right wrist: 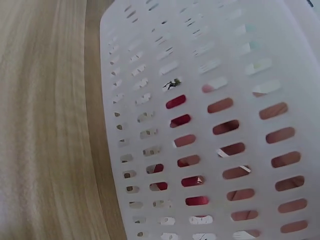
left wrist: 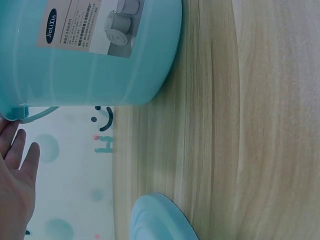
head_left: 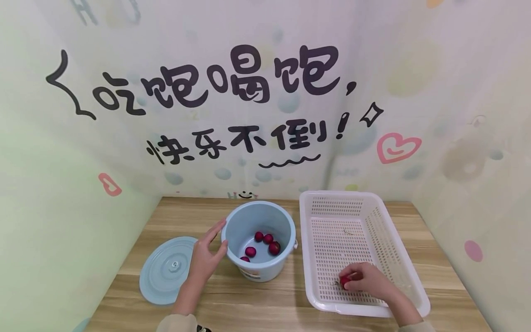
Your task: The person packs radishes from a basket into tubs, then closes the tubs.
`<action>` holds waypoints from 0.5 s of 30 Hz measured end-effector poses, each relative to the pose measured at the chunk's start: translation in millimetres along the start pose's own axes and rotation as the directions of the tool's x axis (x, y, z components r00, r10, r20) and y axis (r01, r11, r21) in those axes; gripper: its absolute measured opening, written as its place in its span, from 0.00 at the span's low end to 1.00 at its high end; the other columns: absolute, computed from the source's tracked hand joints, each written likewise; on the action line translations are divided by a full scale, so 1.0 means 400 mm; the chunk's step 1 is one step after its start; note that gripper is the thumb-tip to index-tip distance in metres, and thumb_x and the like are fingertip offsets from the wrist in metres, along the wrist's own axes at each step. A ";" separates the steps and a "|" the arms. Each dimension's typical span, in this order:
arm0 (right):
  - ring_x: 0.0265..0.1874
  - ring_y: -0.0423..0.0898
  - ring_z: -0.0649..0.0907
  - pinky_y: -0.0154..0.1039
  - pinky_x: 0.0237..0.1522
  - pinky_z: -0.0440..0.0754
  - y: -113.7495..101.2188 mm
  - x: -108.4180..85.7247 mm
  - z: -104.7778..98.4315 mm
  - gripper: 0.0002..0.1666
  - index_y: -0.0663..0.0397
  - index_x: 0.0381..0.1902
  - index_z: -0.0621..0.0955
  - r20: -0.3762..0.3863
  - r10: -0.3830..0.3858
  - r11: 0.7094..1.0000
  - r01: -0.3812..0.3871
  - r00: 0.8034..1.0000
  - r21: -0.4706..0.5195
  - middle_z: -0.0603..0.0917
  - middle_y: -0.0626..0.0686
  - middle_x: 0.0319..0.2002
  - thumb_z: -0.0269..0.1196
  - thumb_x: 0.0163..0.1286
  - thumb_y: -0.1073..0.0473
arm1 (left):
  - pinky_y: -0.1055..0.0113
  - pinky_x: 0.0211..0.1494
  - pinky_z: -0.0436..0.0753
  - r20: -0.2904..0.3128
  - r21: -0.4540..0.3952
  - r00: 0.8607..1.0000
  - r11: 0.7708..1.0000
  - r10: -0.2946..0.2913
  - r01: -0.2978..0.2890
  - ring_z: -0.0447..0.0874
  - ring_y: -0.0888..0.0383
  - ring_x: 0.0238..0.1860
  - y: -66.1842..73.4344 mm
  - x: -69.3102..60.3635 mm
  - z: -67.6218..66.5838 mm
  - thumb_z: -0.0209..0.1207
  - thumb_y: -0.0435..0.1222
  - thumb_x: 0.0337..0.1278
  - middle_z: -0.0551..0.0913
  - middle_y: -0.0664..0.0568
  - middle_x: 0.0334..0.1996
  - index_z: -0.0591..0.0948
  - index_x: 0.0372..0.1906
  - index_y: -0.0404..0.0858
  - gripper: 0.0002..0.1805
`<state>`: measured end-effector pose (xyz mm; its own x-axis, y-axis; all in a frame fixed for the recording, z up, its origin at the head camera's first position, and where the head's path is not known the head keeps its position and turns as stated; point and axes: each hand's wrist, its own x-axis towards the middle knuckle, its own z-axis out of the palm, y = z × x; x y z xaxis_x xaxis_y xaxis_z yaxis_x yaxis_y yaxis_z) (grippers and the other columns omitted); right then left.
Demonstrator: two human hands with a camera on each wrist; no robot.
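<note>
A light blue bucket (head_left: pixel 286 226) stands mid-table with several small round dark red fruits (head_left: pixel 250 251) on its bottom; their exact kind is unclear. My left hand (head_left: pixel 203 258) rests its fingertips on the bucket's left rim, fingers fairly straight; the left wrist view shows this hand (left wrist: pixel 17 185) beside the rim. Inside the white plastic basket (head_left: pixel 309 258), at its near end, my right hand (head_left: pixel 369 280) pinches a round red fruit (head_left: pixel 345 282) between thumb and fingers. The basket wall (right wrist: pixel 145 165) mostly blocks the right wrist view; red patches and fingers show through its slots.
A round light blue lid (head_left: pixel 159 272) lies on the wooden table (head_left: pixel 257 309), left of the bucket, partly behind my left arm. Small stem-like scraps (head_left: pixel 348 232) lie in the basket. Behind the table stands a printed wall (head_left: pixel 265 180).
</note>
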<state>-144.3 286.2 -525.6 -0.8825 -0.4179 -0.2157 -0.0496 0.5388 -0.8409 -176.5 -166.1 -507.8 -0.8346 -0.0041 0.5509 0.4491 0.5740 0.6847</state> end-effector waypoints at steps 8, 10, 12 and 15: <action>0.40 0.35 0.85 0.30 0.37 0.86 -0.002 0.007 0.000 0.20 0.68 0.52 0.82 -0.023 -0.021 0.993 0.024 1.000 0.114 0.87 0.64 0.47 0.68 0.65 0.61 | 0.91 0.64 0.63 0.002 0.013 1.000 1.000 -0.010 0.010 0.81 0.48 0.63 0.004 0.000 -0.002 0.66 0.28 0.51 0.82 0.48 0.62 0.79 0.63 0.39 0.30; 0.40 0.34 0.85 0.31 0.37 0.86 -0.005 0.008 -0.002 0.21 0.68 0.52 0.81 -0.034 -0.033 0.992 0.037 0.999 0.124 0.87 0.64 0.47 0.67 0.65 0.60 | 0.91 0.64 0.63 0.002 0.009 1.000 1.000 -0.008 0.008 0.81 0.48 0.63 0.005 0.001 -0.002 0.66 0.28 0.51 0.82 0.48 0.62 0.80 0.63 0.39 0.30; 0.40 0.34 0.85 0.31 0.37 0.86 -0.007 0.007 -0.004 0.21 0.67 0.53 0.81 -0.057 -0.044 0.992 0.051 0.997 0.116 0.87 0.64 0.47 0.67 0.66 0.59 | 0.91 0.65 0.64 0.003 0.004 1.000 1.000 -0.006 0.006 0.80 0.48 0.63 0.006 0.002 -0.002 0.66 0.28 0.51 0.82 0.48 0.62 0.80 0.63 0.39 0.30; 0.39 0.33 0.85 0.32 0.38 0.86 -0.010 0.004 -0.010 0.21 0.65 0.53 0.82 -0.091 -0.054 0.992 0.064 0.994 0.109 0.87 0.64 0.47 0.67 0.67 0.58 | 0.90 0.65 0.64 0.006 -0.001 1.000 1.000 -0.004 0.004 0.80 0.48 0.64 0.004 0.001 -0.001 0.66 0.28 0.51 0.82 0.47 0.62 0.79 0.63 0.38 0.29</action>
<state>-147.4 286.2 -520.5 -0.9173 -0.3783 -0.1241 -0.0547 0.4284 -0.9019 -175.8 -165.6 -506.1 -0.8383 -0.0014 0.5452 0.4460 0.5732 0.6873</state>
